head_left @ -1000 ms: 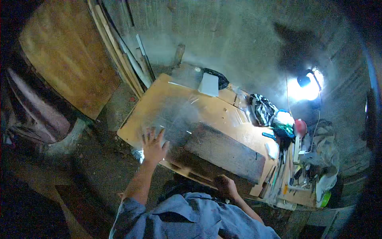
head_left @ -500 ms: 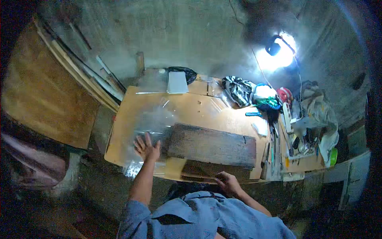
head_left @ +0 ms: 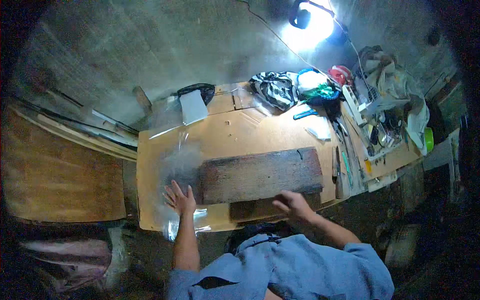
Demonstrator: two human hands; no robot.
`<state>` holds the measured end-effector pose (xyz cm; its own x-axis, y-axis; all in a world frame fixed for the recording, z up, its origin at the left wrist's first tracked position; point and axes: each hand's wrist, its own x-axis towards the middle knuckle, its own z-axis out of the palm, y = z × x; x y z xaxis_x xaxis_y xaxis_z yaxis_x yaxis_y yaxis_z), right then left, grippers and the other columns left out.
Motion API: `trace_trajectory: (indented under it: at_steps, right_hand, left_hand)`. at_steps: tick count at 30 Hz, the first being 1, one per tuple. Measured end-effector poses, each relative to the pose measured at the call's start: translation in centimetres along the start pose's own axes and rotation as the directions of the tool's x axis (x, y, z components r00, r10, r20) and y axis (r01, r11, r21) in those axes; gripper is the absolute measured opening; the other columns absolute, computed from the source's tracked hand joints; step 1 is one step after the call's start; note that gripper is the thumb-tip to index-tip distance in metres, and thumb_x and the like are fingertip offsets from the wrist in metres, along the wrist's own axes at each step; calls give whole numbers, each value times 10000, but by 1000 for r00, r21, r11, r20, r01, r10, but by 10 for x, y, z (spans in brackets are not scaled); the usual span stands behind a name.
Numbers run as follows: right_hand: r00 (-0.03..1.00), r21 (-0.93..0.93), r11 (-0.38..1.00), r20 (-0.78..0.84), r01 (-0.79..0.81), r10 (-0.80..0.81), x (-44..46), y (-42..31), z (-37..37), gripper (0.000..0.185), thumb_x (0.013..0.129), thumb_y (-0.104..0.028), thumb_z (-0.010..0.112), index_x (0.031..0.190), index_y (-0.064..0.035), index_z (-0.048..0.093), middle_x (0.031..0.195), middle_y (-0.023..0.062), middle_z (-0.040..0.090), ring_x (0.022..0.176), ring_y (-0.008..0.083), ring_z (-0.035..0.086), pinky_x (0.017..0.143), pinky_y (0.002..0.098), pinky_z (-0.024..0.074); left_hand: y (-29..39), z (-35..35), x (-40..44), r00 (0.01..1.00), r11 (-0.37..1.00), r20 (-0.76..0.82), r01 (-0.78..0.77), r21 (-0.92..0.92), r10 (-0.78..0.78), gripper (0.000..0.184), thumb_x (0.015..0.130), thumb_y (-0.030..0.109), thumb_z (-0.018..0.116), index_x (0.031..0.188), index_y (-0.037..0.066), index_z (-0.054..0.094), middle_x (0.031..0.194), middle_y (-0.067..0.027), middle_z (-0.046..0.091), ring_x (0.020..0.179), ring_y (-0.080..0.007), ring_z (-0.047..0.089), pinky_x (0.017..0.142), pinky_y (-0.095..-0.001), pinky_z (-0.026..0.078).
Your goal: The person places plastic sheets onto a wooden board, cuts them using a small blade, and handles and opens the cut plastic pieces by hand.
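Observation:
My left hand [head_left: 181,200], fingers spread, lies over a clear plastic sheet [head_left: 175,165] on the left part of the table. Just right of it is a dark, worn wooden plank [head_left: 260,176], lying lengthwise on the table with its left end beside the plastic. My right hand [head_left: 296,206] is over the plank's front edge, thumb and fingers a little apart and nothing seen between them. Whether it touches the wood I cannot tell. A darker brown flat piece [head_left: 250,210] shows below the plank, near the table's front edge.
On the tan table [head_left: 220,142], a white rectangular piece [head_left: 193,107] and a striped bag [head_left: 275,90] sit at the back. A blue-handled tool [head_left: 305,114] is nearby. Tools and a power strip [head_left: 354,105] crowd the right side. A bright lamp [head_left: 310,25] shines above.
My right hand has risen from the table's front edge to over the plank's front edge. My left hand stays spread on the plastic. The camera view has turned and shifted.

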<state>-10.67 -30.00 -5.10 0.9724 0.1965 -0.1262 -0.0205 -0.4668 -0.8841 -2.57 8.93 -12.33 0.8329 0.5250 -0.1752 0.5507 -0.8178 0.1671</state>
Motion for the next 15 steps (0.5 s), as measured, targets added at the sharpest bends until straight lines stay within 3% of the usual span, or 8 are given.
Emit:
trace_trajectory:
  at_steps: [2,4,8,10,15]
  right_hand:
    - [988,-15,997,-139,72,-73,31,20,-12,227,873,-185,665,1013,-12,621,827,152,641,749,234,631,696,342,506]
    - [979,-193,981,-201,-1,-38,69,-1,-39,238,865,-241,656,993,-42,633,844,172,652,770,322,642,702,391,511]
    - [900,-357,933,-386,54,-200,179,54,-52,303,859,-274,652,1052,-47,604,941,191,632,874,378,611,754,454,496]
    - [879,-426,905,-434,-8,-197,230,70,-62,336,853,-238,655,1100,-28,568,994,227,592,898,396,586,748,455,486]
    - [844,-627,746,-507,-222,-176,328,108,-68,355,782,-202,694,1086,-95,545,1047,155,556,998,331,556,787,443,511]
  left_hand:
    - [3,-8,-17,998,997,-3,-68,-43,68,762,915,513,482,1517,214,121,1572,-169,-10,1438,-392,-44,1114,-598,-4]
    - [4,-14,-38,992,988,-11,-130,-85,129,756,916,486,502,1514,198,140,1569,-181,9,1438,-395,-40,1112,-602,5]
    - [2,-26,-83,967,953,-19,-255,-164,255,744,899,404,558,1503,174,190,1562,-194,57,1434,-412,16,1105,-618,23]
    - [-8,-31,-101,953,935,-41,-302,-185,300,746,891,403,569,1500,169,208,1561,-193,68,1432,-416,38,1107,-614,19]
    - [-26,-58,-150,985,978,-2,-174,-117,175,715,903,392,546,1496,158,222,1558,-199,85,1432,-413,41,1119,-592,25]
